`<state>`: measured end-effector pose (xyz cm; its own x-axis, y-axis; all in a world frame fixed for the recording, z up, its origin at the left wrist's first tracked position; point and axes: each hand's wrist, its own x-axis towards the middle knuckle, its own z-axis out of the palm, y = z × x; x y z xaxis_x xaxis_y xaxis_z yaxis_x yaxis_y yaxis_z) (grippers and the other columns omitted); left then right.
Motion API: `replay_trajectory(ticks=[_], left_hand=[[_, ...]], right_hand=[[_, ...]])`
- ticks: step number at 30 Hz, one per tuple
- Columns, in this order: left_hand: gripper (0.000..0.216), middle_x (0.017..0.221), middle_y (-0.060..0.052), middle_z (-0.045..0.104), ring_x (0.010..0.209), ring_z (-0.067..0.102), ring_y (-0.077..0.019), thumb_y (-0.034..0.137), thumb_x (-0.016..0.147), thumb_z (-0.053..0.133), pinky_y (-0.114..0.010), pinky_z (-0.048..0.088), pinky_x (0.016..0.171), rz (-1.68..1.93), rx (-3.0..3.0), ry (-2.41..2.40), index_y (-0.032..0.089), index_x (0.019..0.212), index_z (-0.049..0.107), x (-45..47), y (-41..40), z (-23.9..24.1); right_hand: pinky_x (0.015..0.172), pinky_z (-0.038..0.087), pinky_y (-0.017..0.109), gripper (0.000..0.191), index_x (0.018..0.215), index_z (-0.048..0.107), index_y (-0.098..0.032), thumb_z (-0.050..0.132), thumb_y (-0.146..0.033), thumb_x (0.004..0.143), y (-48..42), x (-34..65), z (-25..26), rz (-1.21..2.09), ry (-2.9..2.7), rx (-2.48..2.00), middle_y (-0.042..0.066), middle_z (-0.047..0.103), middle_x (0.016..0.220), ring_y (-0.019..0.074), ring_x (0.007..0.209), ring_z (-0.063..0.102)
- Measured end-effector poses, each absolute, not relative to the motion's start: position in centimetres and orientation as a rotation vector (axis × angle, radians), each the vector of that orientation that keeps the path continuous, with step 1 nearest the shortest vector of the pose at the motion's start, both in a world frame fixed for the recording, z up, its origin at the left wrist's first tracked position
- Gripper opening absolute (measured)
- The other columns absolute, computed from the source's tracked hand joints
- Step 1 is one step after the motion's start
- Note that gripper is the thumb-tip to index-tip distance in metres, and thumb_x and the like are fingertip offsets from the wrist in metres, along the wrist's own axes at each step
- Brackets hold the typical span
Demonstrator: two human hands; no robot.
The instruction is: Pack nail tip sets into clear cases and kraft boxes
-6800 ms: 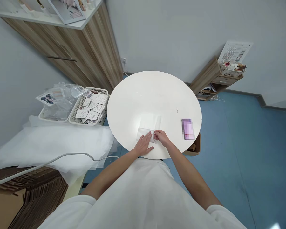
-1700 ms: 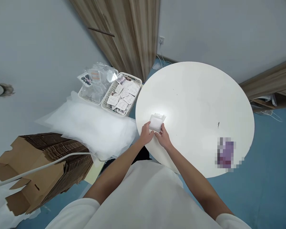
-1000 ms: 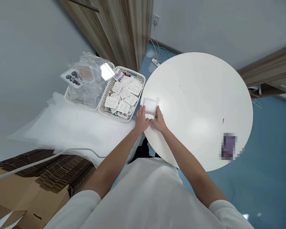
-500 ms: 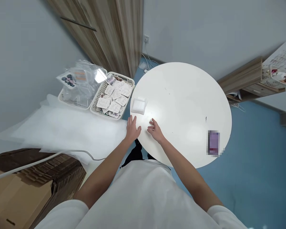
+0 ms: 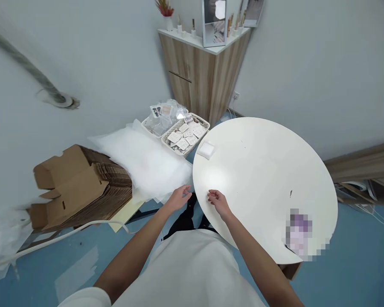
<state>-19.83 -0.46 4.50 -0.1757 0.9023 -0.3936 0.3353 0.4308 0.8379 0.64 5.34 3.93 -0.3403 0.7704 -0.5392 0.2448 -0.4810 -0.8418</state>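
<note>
A small folded white packet lies at the far left edge of the round white table. My left hand hovers just off the table's near left rim, fingers loosely curled, holding nothing, close to the pile of white foam sheets. Over the table's near edge, my right hand is also empty, with relaxed, slightly bent fingers. Both hands are well short of the packet.
Two white baskets sit left of the table: one with printed cards, one with clear bags. Flattened cardboard boxes are stacked at left. A blurred purple object lies on the table's right. A wooden cabinet stands behind.
Both hands folded a white sheet into a packet, set it at the table's left edge by the card basket, let go and drew back. My view swung left.
</note>
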Motion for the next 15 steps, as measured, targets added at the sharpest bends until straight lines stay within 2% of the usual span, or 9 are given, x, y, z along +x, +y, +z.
replay_trajectory(ticks=[8, 15], left_hand=[[0.040, 0.111, -0.008, 0.058, 0.098, 0.055, -0.0224, 0.040, 0.074, 0.052, -0.033, 0.046, 0.080, 0.908, 1.011, 1.997, 0.022, 0.109, 0.054, -21.6, -5.4, 6.1], [0.035, 0.114, -0.007, 0.054, 0.107, 0.048, -0.0221, 0.034, 0.078, 0.045, -0.035, 0.039, 0.090, 1.002, 1.091, 2.424, 0.020, 0.110, 0.050, -27.9, -8.6, 8.1]], right_hand=[[0.067, 0.047, 0.031, 0.031, 0.096, 0.055, -0.019, 0.052, -0.033, 0.069, 5.0, -4.1, 4.8, 1.979, -1.604, -1.332, 0.006, 0.061, 0.091, 0.0148, 0.071, 0.059], [0.065, 0.045, 0.029, 0.029, 0.098, 0.053, -0.019, 0.048, -0.030, 0.072, 3.9, -13.4, 6.7, 1.950, -2.048, -0.989, 0.000, 0.060, 0.070, 0.0149, 0.069, 0.058]])
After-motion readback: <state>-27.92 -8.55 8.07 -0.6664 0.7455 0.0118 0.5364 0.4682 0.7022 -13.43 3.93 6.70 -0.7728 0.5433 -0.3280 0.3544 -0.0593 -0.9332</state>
